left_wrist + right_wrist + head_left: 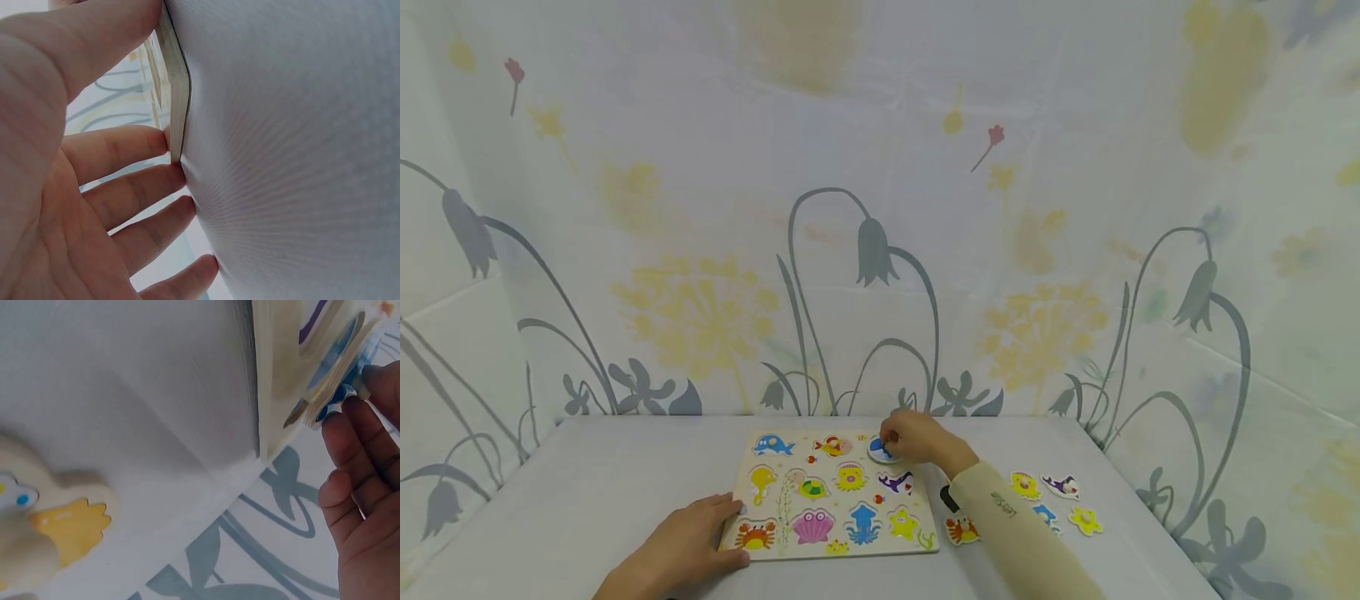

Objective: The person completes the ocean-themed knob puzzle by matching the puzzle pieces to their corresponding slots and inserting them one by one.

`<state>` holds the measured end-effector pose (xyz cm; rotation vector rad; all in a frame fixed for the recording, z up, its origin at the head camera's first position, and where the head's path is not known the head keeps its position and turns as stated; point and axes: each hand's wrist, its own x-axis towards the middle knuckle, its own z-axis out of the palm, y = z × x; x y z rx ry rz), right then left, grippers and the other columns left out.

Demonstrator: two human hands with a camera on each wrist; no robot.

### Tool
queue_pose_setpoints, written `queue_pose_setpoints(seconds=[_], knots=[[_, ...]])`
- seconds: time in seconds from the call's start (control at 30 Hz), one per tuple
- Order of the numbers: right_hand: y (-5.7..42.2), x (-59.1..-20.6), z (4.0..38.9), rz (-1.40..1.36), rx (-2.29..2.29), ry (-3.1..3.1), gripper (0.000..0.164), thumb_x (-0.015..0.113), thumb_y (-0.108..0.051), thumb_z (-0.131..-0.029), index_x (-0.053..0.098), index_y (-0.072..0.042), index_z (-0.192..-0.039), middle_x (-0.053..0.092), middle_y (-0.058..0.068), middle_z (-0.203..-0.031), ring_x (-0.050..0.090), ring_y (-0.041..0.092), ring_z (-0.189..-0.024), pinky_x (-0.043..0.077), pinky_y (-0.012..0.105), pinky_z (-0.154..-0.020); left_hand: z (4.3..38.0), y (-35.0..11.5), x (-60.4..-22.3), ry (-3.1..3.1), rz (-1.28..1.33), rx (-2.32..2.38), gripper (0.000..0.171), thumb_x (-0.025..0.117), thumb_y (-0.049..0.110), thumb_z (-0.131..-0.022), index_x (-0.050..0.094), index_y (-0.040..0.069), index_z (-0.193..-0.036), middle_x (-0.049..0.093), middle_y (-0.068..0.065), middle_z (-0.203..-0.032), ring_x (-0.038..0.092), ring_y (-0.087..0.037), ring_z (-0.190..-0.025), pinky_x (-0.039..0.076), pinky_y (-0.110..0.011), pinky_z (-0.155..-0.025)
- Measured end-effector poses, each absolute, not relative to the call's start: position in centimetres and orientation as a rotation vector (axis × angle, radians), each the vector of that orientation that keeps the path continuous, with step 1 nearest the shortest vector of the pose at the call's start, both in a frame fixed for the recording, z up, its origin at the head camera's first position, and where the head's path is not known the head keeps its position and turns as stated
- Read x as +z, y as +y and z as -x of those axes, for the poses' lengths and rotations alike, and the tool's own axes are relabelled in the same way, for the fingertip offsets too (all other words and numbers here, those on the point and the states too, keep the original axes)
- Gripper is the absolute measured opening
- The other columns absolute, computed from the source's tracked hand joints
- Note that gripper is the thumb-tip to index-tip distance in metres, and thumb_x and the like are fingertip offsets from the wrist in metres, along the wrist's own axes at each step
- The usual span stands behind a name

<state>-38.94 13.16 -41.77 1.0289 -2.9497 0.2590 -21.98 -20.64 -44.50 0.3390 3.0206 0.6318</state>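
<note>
A wooden peg puzzle board (778, 546) with sea animal pictures lies on the white table. At its upper right corner my right hand (916, 437) pinches a rounded blue puzzle piece (878, 450) by its knob. The right wrist view shows that blue piece (347, 378) tilted just above its recess, one edge close to the board. My left hand (688, 537) rests at the board's left side, thumb by the front left corner. In the left wrist view, the extended fingers (134, 190) touch the board's side (180, 106) and the tabletop.
Right of the board lie loose pieces: a yellow octopus (1024, 485), a purple-and-white one (1062, 486), a blue one (1047, 517), a yellow star (1086, 521) and a crab (961, 530). A flower-printed cloth (880, 333) hangs behind the table.
</note>
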Motion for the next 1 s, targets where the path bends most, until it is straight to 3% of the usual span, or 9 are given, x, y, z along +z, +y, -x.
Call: queue_pose_setpoints(seconds=[1.0], knots=[[12.38,-42.76,39.09,-0.932,0.269,-2.992,0.006,0.066,-0.015,-0.088,0.070,-0.019,-0.086,0.055,-0.009,-0.080,0.050,0.010,-0.072,0.046,0.024,-0.068,21.76,-20.52,-44.37,3.019,-0.308,0.621,0.076,0.079,0.053,-0.067,0.061,0.004,-0.124,0.054,-0.018,-0.132,0.046,-0.041,-0.124,0.036,-0.059,-0.102]])
